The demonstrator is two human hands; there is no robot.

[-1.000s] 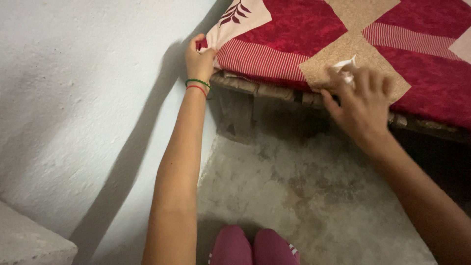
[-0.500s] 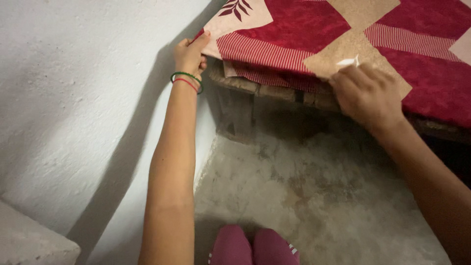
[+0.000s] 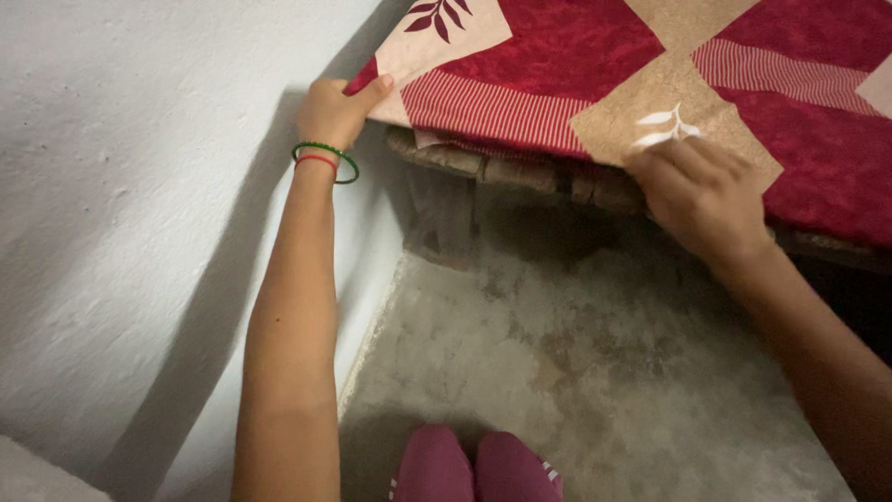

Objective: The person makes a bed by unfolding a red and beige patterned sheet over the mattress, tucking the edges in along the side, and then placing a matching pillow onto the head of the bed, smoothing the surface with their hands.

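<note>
A red patchwork bedsheet (image 3: 595, 46) with striped, tan and cream leaf-print patches covers a wooden bed frame (image 3: 520, 172). My left hand (image 3: 336, 110), with green and red bangles at the wrist, pinches the sheet's corner next to the white wall. My right hand (image 3: 701, 195) grips the sheet's edge at the tan patch, fingers curled under it. The sheet's edge lies along the side of the bed.
A white plastered wall (image 3: 139, 186) runs along the left. A stained concrete floor (image 3: 576, 372) lies below the bed. My knees in pink trousers (image 3: 474, 469) show at the bottom. The space under the bed is dark.
My left hand has drawn the sheet's corner left and slightly up toward the wall. My right hand has slid down to the edge, uncovering the white leaf print.
</note>
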